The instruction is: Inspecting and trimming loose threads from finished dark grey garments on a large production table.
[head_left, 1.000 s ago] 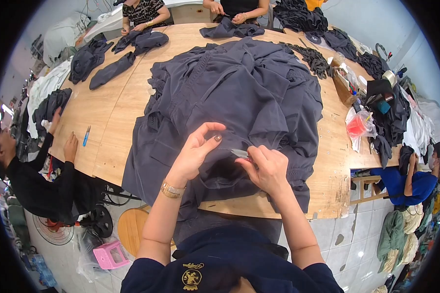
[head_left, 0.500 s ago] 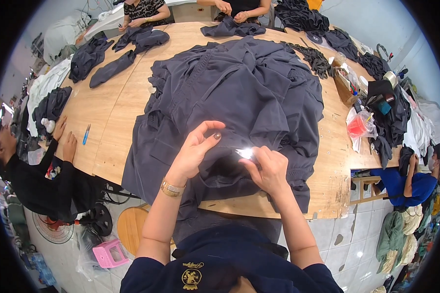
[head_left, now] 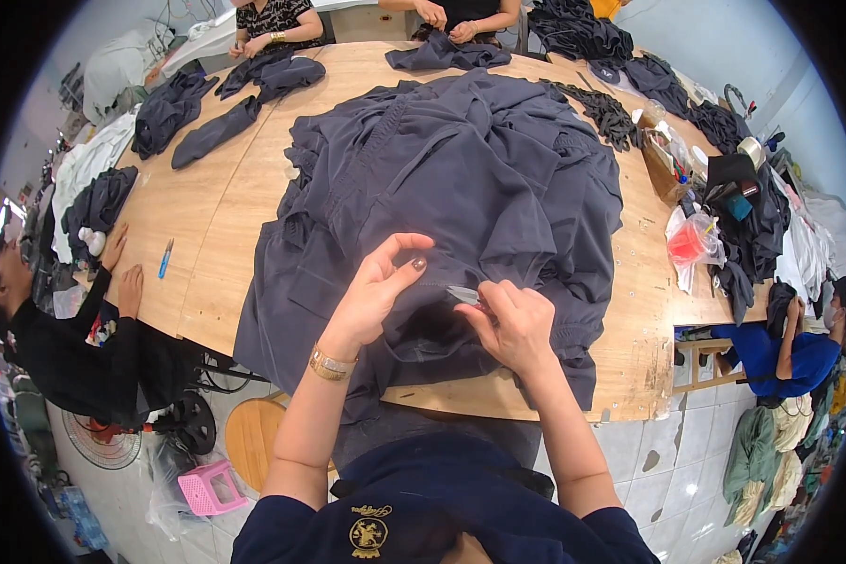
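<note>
A large dark grey garment (head_left: 451, 179) lies heaped on the round wooden table (head_left: 207, 254). My left hand (head_left: 381, 287) pinches a fold of its cloth near the table's front edge, thumb and forefinger together. My right hand (head_left: 515, 324) holds small metal thread snips (head_left: 464, 295), their blades pointing left at the pinched seam. The two hands are a few centimetres apart. A gold bracelet (head_left: 331, 363) sits on my left wrist.
Other people work around the table: one seated at the left (head_left: 56, 329), two at the far side (head_left: 367, 19), one in blue at the right (head_left: 780, 352). Dark garments (head_left: 244, 89) lie at the back. A blue pen-like tool (head_left: 164, 258), boxes and a red bag (head_left: 691, 244) sit at the edges.
My hands have stayed at the same seam; the snips have shifted slightly in my right hand, and a bright glint on the blades half a second ago is gone.
</note>
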A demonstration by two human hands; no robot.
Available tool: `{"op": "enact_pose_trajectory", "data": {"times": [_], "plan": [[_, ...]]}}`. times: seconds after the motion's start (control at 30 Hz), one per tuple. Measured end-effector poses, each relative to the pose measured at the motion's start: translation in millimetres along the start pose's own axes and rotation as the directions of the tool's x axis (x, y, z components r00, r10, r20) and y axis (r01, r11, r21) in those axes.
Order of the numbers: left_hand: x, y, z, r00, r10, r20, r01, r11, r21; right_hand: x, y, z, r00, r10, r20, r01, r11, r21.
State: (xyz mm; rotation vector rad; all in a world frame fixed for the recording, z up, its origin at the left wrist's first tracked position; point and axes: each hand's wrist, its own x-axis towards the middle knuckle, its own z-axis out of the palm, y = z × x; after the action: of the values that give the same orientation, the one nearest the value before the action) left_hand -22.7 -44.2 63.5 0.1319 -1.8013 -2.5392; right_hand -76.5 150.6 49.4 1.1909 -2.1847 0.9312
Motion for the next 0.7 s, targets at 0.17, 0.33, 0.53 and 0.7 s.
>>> {"op": "enact_pose_trajectory", "data": {"times": [0.17, 0.33, 0.53, 0.7], "plan": [[-2, -3, -4, 0.999, 0.023, 0.028, -0.024, 1.000, 0.011, -2, 1, 2, 0.999, -0.035, -0.032, 0.033, 0.998, -0.051], [-4, 2, 4, 0.999, -0.022, -0.036, 0.021, 0.999, -0.027, -12, 2, 10, 0.934, 0.354, -0.041, -0.326, 0.895, 0.304], [-1, 2, 2, 1.000, -0.003, -0.031, 0.004, 1.000, 0.013, -15, 1, 25, 0.747, 0.639, 0.185, -0.543, 0.423, 0.725], [-10, -2, -1, 0.996, 0.047, -0.077, -0.029, 0.975, 0.219, -29, -4, 31, 0.686, 0.637, 0.353, -0.663, 0.346, 0.664]]}}
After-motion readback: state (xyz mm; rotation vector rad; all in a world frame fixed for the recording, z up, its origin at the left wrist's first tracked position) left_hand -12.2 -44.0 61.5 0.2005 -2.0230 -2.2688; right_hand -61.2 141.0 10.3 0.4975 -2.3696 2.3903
